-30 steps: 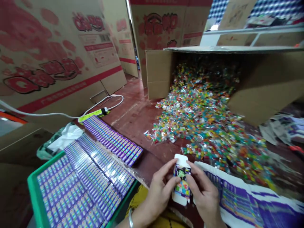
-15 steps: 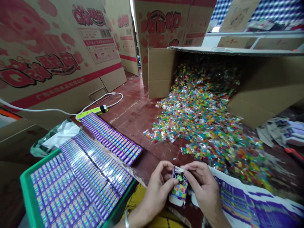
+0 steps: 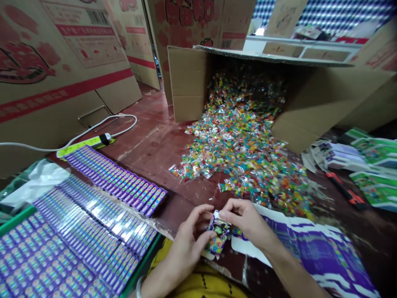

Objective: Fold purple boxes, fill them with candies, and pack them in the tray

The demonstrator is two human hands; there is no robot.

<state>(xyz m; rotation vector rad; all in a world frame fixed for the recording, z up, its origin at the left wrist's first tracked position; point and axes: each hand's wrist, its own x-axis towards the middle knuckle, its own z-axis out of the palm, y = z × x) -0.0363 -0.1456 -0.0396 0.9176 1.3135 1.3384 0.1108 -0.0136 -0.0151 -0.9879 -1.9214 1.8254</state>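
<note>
A small purple candy box with a cartoon figure is upright near the front edge of the table. My left hand grips it by its sides, thumb across the front. At its top white flap, my right hand has thumb and fingers pinched together. Flattened purple boxes lie overlapping under and beside my right forearm. Small clear packets of colourful candy spill over the table beyond my hands.
A big carton lies open behind the candy. At left, filled purple boxes stand in rows beside a green tray. A power strip with a white cable is behind them. Red-black cutters and green flat boxes lie at right.
The view has shifted right, bringing the green flat boxes into sight. My right hand has moved from the box's side to its top flap; my left hand still holds the box.
</note>
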